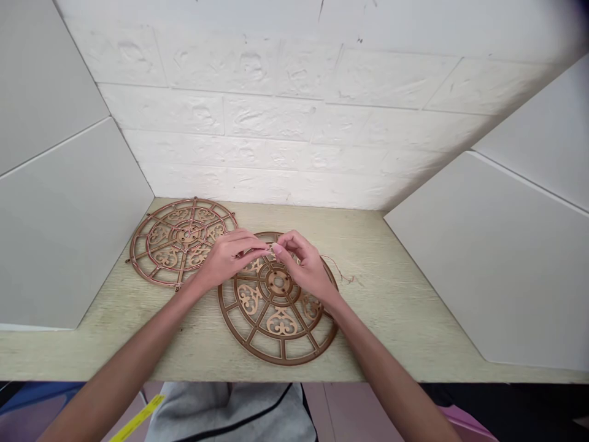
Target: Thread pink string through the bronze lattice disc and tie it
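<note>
Two round lattice discs of bronze-brown laser-cut wood lie flat on the tabletop. The far one, at the left, is the far disc point(138, 258), with thin reddish lines along its spokes. My left hand point(225, 258) crosses over its right edge, and its fingertips reach the top of the near disc point(276, 353). My right hand point(304, 267) rests above that disc's upper right rim, fingertips close to the left ones. A thin reddish wire point(340, 270) trails out from beneath it. Whatever lies between my fingertips is hidden.
The pale wood-grain tabletop point(381, 313) ends at a front edge near my body. A white brick-textured wall point(276, 129) stands behind it, with grey panels point(506, 258) angled at both sides. Below the edge are grey clothing point(230, 411) and a yellow strip point(138, 417).
</note>
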`<action>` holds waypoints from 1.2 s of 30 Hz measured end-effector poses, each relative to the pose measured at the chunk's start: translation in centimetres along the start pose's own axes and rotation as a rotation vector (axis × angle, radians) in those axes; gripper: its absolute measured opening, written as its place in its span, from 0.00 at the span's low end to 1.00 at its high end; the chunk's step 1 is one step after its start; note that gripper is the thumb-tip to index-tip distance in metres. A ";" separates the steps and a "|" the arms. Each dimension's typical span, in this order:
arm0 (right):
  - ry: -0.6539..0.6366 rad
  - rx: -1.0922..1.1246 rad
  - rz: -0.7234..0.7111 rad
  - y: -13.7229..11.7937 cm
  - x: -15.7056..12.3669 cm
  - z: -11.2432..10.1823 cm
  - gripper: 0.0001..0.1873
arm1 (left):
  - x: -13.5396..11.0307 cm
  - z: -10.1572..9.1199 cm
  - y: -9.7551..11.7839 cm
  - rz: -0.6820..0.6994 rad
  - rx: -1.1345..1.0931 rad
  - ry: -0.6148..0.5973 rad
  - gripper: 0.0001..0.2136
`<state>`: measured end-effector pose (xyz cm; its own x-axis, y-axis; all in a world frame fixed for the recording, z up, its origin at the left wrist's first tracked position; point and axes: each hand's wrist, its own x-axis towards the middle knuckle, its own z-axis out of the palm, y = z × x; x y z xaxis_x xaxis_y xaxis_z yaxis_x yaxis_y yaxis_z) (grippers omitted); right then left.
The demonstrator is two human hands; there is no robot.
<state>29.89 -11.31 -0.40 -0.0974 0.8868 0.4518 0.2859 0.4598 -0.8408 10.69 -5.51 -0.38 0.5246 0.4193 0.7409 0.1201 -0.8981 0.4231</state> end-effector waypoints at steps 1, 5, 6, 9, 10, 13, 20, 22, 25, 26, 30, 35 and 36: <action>0.019 -0.004 -0.003 0.0 -0.1 0.1 0.13 | 0.0 0.0 0.0 -0.008 0.000 0.001 0.07; 0.049 0.003 0.003 -0.1 -0.2 0.4 0.13 | -0.1 0.0 -0.2 -0.059 -0.009 -0.007 0.09; 0.048 0.010 0.013 -0.2 -0.1 0.3 0.13 | -0.1 0.0 -0.2 -0.063 -0.014 -0.011 0.09; 0.032 0.035 0.046 -0.3 -0.1 0.1 0.14 | -0.1 -0.1 -0.2 -0.054 -0.008 -0.013 0.09; 0.016 0.040 0.047 -0.3 -0.1 0.1 0.14 | 0.0 -0.1 -0.2 -0.050 0.002 -0.010 0.09; -0.047 0.020 0.021 -0.5 0.0 -0.1 0.13 | 0.0 -0.2 -0.2 -0.049 0.018 -0.005 0.08; -0.001 -0.033 -0.028 -0.6 0.0 -0.1 0.09 | 0.0 -0.2 -0.3 -0.082 0.022 -0.023 0.09; 0.028 -0.078 -0.061 -0.5 0.0 -0.1 0.08 | 0.0 -0.2 -0.3 -0.091 0.030 -0.019 0.10; 0.038 -0.235 -0.182 -0.2 -0.2 -0.1 0.05 | 0.0 -0.3 -0.3 -0.076 0.032 -0.007 0.09; 0.049 -0.296 -0.236 -0.1 -0.2 0.0 0.05 | 0.1 -0.2 -0.3 -0.072 0.031 -0.005 0.09; 0.136 -0.516 -0.462 0.4 -0.3 0.0 0.05 | 0.1 -0.2 -0.3 -0.087 0.021 -0.018 0.10; 0.130 -0.548 -0.495 0.4 -0.2 0.0 0.05 | 0.0 -0.3 -0.4 -0.118 0.026 -0.026 0.10; 0.119 -0.493 -0.457 0.3 -0.3 0.0 0.06 | 0.0 -0.3 -0.5 -0.122 0.025 -0.026 0.10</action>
<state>30.04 -11.38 -0.79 -0.2142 0.5842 0.7828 0.6444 0.6868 -0.3363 10.36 -5.05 -0.41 0.5262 0.5220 0.6712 0.2050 -0.8440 0.4957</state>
